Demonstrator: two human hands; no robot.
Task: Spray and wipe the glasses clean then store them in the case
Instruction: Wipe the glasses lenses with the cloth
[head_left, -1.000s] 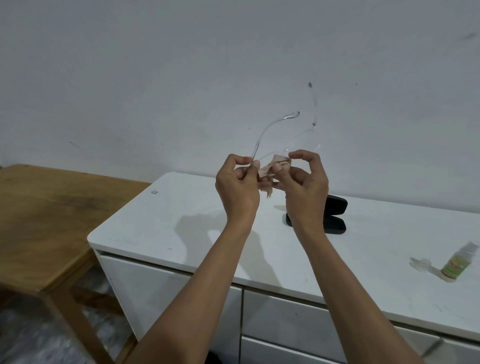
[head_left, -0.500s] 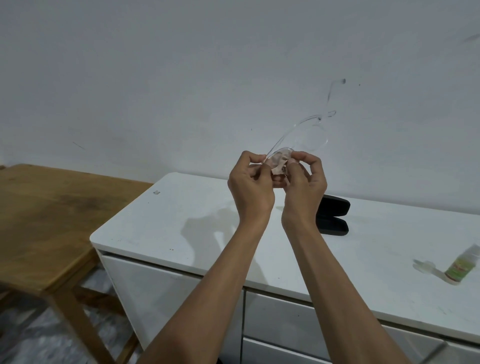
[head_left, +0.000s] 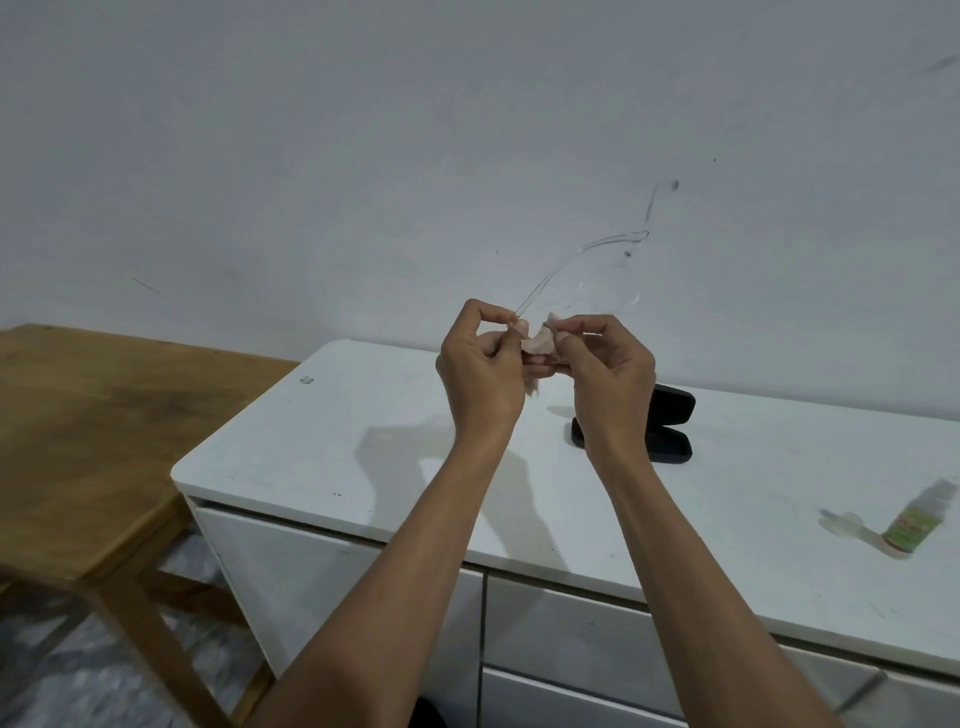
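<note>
We're looking at clear-framed glasses (head_left: 587, 270) being held up in the air above the white cabinet top (head_left: 311, 447), tilting up and to the right, nearly see-through against the wall. One thin temple is running down-left, another is sticking up at the top right. A small pinkish cloth (head_left: 537, 343) is sitting bunched at the lower end of the glasses. The black case (head_left: 670, 431) is lying open on the cabinet top, well below the glasses, partly hidden. The small spray bottle (head_left: 917, 522), green label, is lying on its side near the right edge, clear cap (head_left: 844, 522) off and just beside it.
</note>
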